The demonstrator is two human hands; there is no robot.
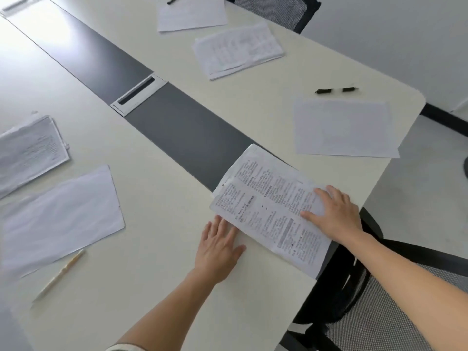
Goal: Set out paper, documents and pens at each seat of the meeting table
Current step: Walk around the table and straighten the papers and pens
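Hands (331, 214) flat, right pressing printed document (271, 211).

Both forearms are bare up to the frame edge, with no watch or rings visible. At about 7 o'clock, a pale striped sleeve edge (126, 347) shows on the left arm.

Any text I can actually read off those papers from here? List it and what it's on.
None can be read.
Document under the right hand: dense print, too blurred.
Far stack: faint print, too small.
Left stack: blurred print.
Blank sheets: no text seen.
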